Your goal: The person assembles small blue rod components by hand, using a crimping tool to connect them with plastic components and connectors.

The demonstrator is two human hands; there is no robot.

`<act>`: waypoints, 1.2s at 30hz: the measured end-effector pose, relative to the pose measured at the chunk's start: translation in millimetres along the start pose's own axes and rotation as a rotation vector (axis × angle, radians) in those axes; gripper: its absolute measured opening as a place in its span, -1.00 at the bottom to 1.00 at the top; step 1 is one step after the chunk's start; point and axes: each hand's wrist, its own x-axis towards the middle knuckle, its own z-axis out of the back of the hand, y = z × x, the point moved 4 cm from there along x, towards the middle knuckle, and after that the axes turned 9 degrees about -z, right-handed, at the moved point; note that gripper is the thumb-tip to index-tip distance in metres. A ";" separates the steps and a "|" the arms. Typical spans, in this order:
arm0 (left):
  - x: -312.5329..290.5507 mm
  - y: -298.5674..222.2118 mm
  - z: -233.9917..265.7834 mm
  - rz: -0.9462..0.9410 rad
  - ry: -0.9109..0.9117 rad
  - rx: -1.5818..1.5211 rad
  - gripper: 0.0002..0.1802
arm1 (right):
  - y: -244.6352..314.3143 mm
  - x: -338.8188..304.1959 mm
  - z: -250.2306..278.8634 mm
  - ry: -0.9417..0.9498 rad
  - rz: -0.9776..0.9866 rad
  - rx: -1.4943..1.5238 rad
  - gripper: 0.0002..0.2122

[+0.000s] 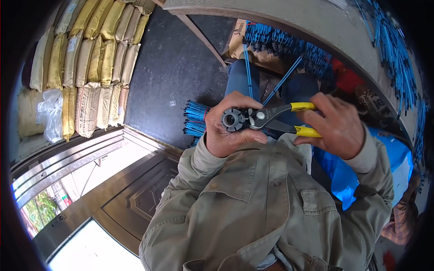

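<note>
In my right hand point(339, 126) is a pair of pliers with yellow grips point(304, 106) and dark metal arms, the fingers wrapped round the handles, which stand apart. Its jaw end lies against a dark grey round plastic part point(230, 119) with a hole in its middle. My left hand point(217, 131) grips this part between thumb and fingers in front of my chest. Two thin blue rods point(247, 67) with dark ends run away from beside the part, over my legs. Whether they are fixed to it, I cannot tell; the jaw tips are partly hidden.
A bundle of blue rods point(195, 118) lies on the dark floor to the left. More hang off the bench point(289, 13) and lie below it. Full sacks point(90, 58) are stacked at the far left. Blue plastic sheeting point(339, 176) is at my right, a brown door point(140, 198) lower left.
</note>
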 end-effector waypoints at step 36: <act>1.6 12.1 7.3 0.082 -0.035 -0.221 -0.37 | 11.6 -2.2 -16.1 -0.068 -0.012 0.074 -0.73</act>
